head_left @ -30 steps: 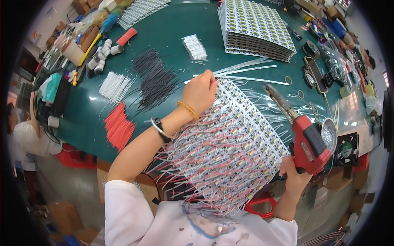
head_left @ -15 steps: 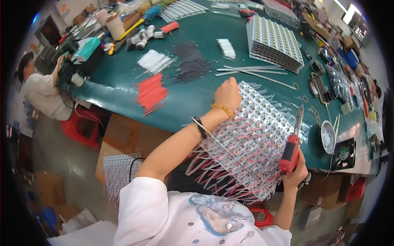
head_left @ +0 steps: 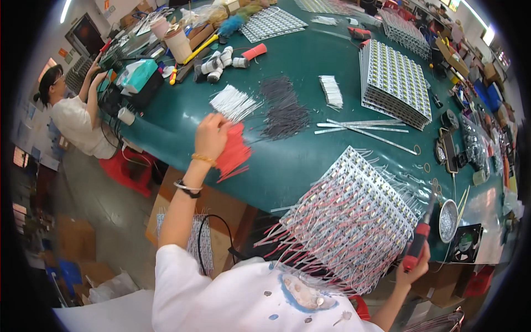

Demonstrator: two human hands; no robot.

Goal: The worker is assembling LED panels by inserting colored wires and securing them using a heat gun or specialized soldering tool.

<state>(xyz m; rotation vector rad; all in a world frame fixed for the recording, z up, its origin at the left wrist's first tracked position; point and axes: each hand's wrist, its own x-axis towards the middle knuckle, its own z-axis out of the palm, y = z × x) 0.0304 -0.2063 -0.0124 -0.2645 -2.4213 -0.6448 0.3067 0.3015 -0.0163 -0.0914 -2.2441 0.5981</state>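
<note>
My left hand (head_left: pixel 212 135) is over the upper end of a pile of red wires (head_left: pixel 233 157), its fingers curled in and pressed together. What the fingertips pinch, if anything, is hidden. White wires (head_left: pixel 235 103) and dark wires (head_left: pixel 281 108) lie in piles just beyond. Closed around a red-handled soldering iron (head_left: pixel 416 249), my right hand (head_left: pixel 418 268) is at the right edge of a circuit board panel (head_left: pixel 354 205). The iron's slim metal tip points away from me. Many red and whitish wires stick out from the panel, which overhangs the table's near edge.
A stack of circuit panels (head_left: pixel 395 83) stands on the green table (head_left: pixel 310 66), with thin strips (head_left: pixel 362 126) in front. At right are a bowl (head_left: pixel 448 220) and a black fan (head_left: pixel 466 243). Another person (head_left: pixel 80 119) sits at far left.
My left hand has left the panel's far corner and moved left to the red wires. My right hand still holds the iron beside the panel. The view has shifted.
</note>
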